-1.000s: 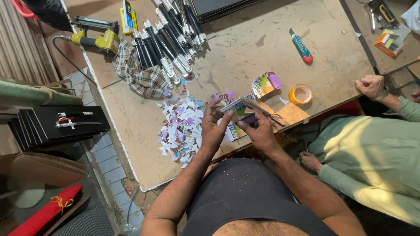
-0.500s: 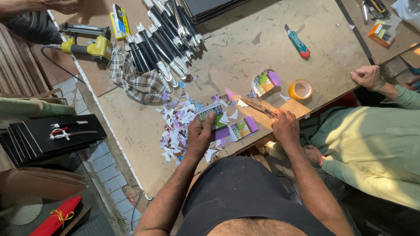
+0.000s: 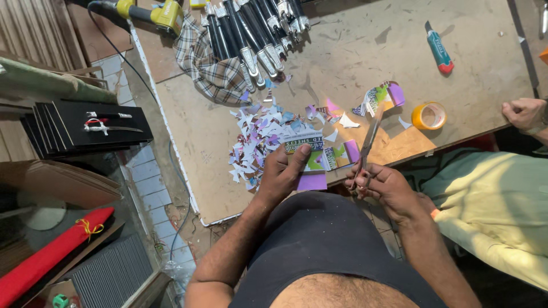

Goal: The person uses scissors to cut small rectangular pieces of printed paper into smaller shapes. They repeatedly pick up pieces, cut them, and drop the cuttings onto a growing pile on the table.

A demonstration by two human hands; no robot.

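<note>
- Purple and green card (image 3: 311,162) sits in the left hand (image 3: 282,174): thumb pressed on its face, fingers curled beneath, over the table (image 3: 354,57) edge.
- Right hand (image 3: 385,185) is closed around the scissors (image 3: 368,145) handles; blades point up the table, just right of the card.
- Paper scraps (image 3: 257,137) lie heaped beside the left hand.
- Tape (image 3: 429,116) and cutter (image 3: 438,55) lie apart; another person's hand (image 3: 525,114) rests at the far edge.

left hand (image 3: 283,173): grips printed card (image 3: 306,158) | right hand (image 3: 387,189): holds scissors (image 3: 368,142)
</note>
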